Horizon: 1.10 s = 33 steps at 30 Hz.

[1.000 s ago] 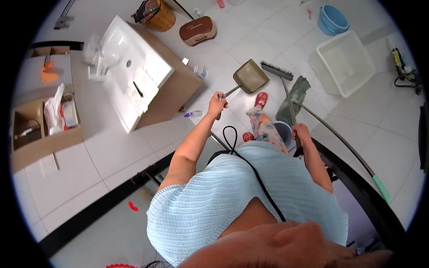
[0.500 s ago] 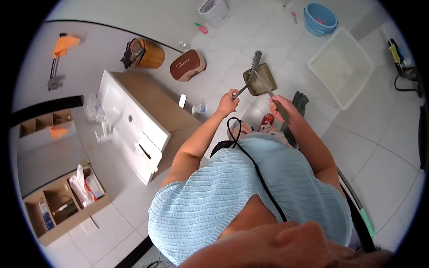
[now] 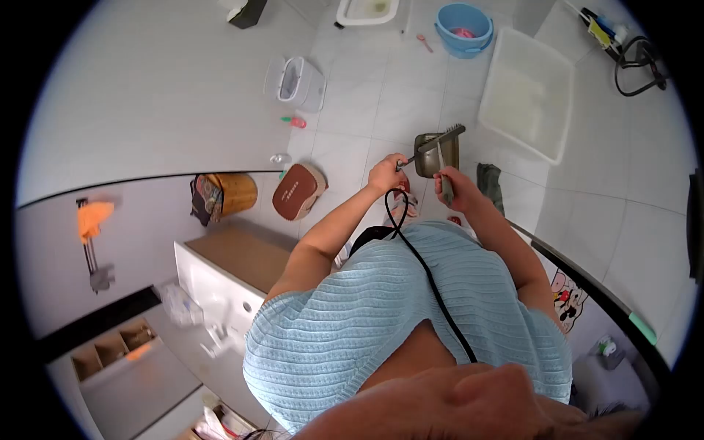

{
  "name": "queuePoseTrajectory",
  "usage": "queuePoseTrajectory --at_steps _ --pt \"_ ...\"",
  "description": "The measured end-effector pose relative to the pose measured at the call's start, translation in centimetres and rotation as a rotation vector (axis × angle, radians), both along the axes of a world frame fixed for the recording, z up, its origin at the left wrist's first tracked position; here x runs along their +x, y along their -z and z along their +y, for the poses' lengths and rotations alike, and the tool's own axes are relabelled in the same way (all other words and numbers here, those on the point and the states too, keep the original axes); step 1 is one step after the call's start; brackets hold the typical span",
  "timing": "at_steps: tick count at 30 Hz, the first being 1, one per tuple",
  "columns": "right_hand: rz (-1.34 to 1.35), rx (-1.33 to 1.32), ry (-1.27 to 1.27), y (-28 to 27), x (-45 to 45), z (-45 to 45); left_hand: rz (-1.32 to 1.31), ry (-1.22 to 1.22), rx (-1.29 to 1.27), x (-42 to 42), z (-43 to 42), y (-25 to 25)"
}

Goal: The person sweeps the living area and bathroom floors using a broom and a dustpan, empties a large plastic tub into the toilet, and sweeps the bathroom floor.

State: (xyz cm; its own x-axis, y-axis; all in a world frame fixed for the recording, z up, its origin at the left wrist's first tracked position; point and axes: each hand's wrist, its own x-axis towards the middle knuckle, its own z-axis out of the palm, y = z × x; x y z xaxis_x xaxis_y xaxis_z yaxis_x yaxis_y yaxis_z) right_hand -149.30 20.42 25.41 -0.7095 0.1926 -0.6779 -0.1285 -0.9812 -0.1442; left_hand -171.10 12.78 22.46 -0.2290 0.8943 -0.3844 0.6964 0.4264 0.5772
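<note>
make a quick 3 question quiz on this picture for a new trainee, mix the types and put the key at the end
1. Which hand grips the handle of the grey brush with a long, straight bristled head?

2. True or false: the round blue bucket stands outside the rectangular whitish tub.

3. What does the left hand hold?
a) an orange cloth
b) the handle of a squarish, brownish dustpan
c) a clear plastic bag

Key:
1. The right hand.
2. True.
3. b
</note>
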Motion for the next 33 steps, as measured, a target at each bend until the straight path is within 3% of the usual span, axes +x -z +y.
queuePoseTrajectory --at_steps 4,9,14,17,19,26,29,33 --pt "-0.054 0.017 0.098 -1.1 -4.6 0.8 -0.019 0.216 0.108 -3.8 3.9 2.2" --pt "-0.065 0.047 0.269 -3.7 -11.2 2.4 -0.101 0.360 0.176 -5.7 7.9 -0.2" --pt "0.057 0.030 0.200 -2.6 -13.8 4.0 -0.210 0.498 0.235 -8.2 10.1 1.6" --pt "-0.019 0.016 0.164 -2.0 -14.5 4.6 -0.317 0.538 0.255 -9.1 11.6 0.9" --pt "-0.036 0.008 0.133 -2.0 -14.4 5.2 -0.216 0.580 0.100 -8.7 12.7 0.1" --pt "-0.058 0.051 0.073 -0.9 -11.5 7.0 -0.114 0.666 0.178 -6.8 15.7 -0.1" --pt "-0.214 0.062 0.131 0.8 -8.2 7.1 -0.052 0.663 0.175 -6.8 17.7 1.1" --pt "-0.380 0.019 0.388 4.8 -1.1 4.7 -0.055 0.697 0.197 -7.3 20.6 2.4"
